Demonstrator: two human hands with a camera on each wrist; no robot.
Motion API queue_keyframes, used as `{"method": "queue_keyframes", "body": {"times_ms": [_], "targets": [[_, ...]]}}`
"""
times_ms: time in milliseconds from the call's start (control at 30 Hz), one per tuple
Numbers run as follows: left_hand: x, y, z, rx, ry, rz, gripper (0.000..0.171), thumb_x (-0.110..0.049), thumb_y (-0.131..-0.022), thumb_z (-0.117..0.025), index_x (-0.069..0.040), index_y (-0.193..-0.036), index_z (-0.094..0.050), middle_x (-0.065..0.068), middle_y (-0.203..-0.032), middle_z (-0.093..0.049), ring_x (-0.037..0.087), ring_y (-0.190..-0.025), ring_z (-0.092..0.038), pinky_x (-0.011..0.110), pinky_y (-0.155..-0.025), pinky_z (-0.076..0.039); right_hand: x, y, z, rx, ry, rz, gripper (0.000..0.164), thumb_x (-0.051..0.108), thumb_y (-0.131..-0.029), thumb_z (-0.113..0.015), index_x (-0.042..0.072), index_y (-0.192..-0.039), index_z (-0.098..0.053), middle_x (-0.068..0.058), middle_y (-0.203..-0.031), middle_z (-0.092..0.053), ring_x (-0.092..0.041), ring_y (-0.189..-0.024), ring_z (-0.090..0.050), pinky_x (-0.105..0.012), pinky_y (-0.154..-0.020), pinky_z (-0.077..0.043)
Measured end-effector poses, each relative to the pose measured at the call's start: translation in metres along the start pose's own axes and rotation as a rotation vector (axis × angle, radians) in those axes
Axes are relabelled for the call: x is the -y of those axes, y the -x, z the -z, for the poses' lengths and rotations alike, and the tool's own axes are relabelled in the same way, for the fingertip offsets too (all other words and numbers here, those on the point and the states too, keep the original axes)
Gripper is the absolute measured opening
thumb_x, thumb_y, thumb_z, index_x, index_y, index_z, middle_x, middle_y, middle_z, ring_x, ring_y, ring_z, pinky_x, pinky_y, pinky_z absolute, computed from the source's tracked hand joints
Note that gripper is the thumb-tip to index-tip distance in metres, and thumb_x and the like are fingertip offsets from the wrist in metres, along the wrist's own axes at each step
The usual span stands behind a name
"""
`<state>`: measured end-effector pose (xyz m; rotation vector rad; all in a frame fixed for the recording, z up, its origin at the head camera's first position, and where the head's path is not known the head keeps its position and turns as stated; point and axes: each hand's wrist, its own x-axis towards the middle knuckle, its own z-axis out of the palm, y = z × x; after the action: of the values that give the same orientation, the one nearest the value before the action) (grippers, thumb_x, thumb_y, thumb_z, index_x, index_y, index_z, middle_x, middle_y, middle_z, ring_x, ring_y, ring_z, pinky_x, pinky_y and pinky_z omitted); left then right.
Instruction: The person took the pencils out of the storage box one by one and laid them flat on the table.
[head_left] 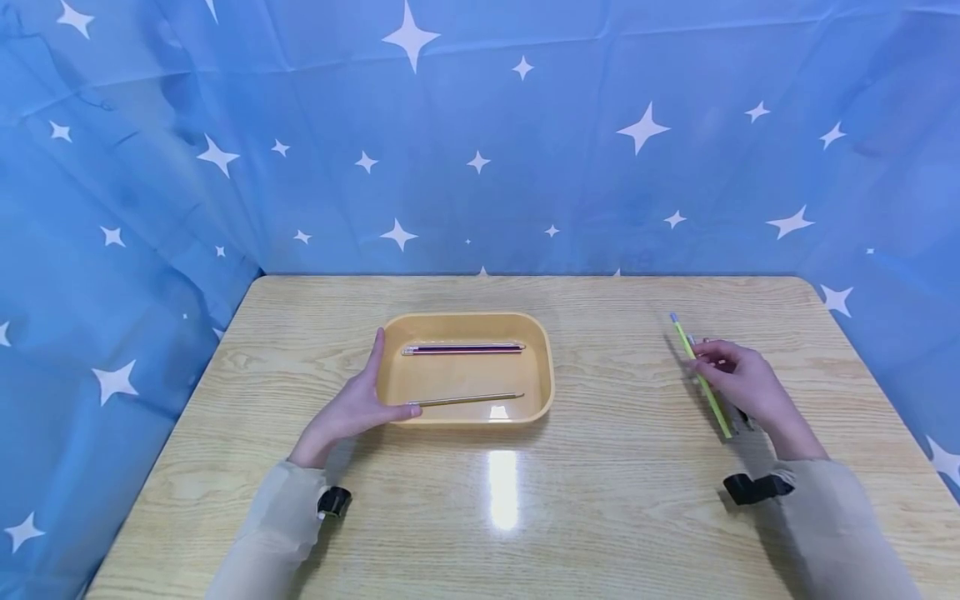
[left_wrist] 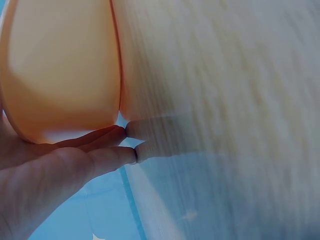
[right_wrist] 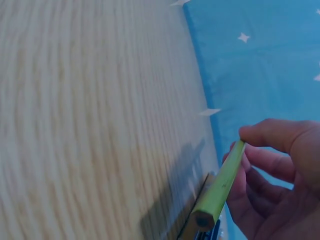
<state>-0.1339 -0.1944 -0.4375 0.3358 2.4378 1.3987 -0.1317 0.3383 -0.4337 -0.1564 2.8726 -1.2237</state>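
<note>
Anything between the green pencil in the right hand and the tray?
Nothing visible blocks it: the head view shows bare tabletop from the green pencil in the right hand to the tray. Its raised rim likely needs clearing; the left hand is at the left end.

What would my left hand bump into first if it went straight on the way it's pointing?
Most likely the tan tray: your left hand lies right at its left end, apparently touching, though exact contact is hard to judge.
</note>
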Motion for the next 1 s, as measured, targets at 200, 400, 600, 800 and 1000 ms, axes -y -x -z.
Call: {"method": "queue_keyframes", "body": {"times_ms": [200, 400, 600, 800, 1000], "targets": [[0.000, 0.000, 0.001, 0.001, -0.008, -0.016, 0.128, -0.030, -0.077, -0.083, -0.013, -0.152, 0.019, 0.023, -0.157, -0.010, 0.042, -0.136, -0.029, 0.056, -0.107, -0.025, 0.000, -0.003, -0.003, -0.042, 0.127, -0.013, 0.027, 0.012, -0.097, -0.059, -0.009, -0.114, -0.061, -0.017, -0.092, -0.062, -0.011, -0.074, -0.053, -0.024, -0.054, -0.046], [-0.002, 0.000, 0.001, 0.003, -0.005, -0.014, 0.128, -0.031, -0.076, -0.083, -0.013, -0.152, 0.018, 0.023, -0.158, -0.009, 0.041, -0.136, -0.030, 0.056, -0.107, -0.025, 0.000, -0.005, -0.006, -0.068, 0.166, -0.038, 0.026, 0.012, -0.095, -0.061, -0.008, -0.111, -0.062, -0.016, -0.088, -0.063, -0.017, -0.074, -0.053, -0.025, -0.054, -0.043], [-0.001, 0.000, 0.001, 0.007, -0.002, -0.007, 0.129, -0.032, -0.076, -0.083, -0.014, -0.152, 0.019, 0.022, -0.158, -0.009, 0.041, -0.135, -0.031, 0.055, -0.106, -0.026, -0.001, -0.005, -0.008, -0.067, 0.167, -0.056, 0.028, 0.016, -0.098, -0.057, -0.008, -0.113, -0.061, -0.016, -0.085, -0.063, -0.017, -0.066, -0.056, -0.027, -0.051, -0.045], [-0.002, 0.001, 0.002, 0.006, -0.007, -0.017, 0.127, -0.028, -0.077, -0.083, -0.012, -0.152, 0.019, 0.024, -0.157, -0.010, 0.042, -0.134, -0.031, 0.056, -0.106, -0.027, 0.001, -0.004, -0.011, -0.051, 0.162, -0.050, 0.030, 0.018, -0.099, -0.057, -0.008, -0.114, -0.061, -0.017, -0.086, -0.064, -0.021, -0.068, -0.059, -0.028, -0.052, -0.045], [-0.003, 0.001, 0.001, 0.001, 0.009, -0.021, 0.126, -0.022, -0.077, -0.083, -0.011, -0.152, 0.018, 0.023, -0.158, -0.007, 0.042, -0.135, -0.031, 0.056, -0.106, -0.025, 0.004, -0.005, -0.014, -0.039, 0.156, -0.036, 0.029, 0.017, -0.098, -0.057, -0.008, -0.113, -0.061, -0.018, -0.088, -0.065, -0.022, -0.069, -0.061, -0.028, -0.053, -0.047]]}}
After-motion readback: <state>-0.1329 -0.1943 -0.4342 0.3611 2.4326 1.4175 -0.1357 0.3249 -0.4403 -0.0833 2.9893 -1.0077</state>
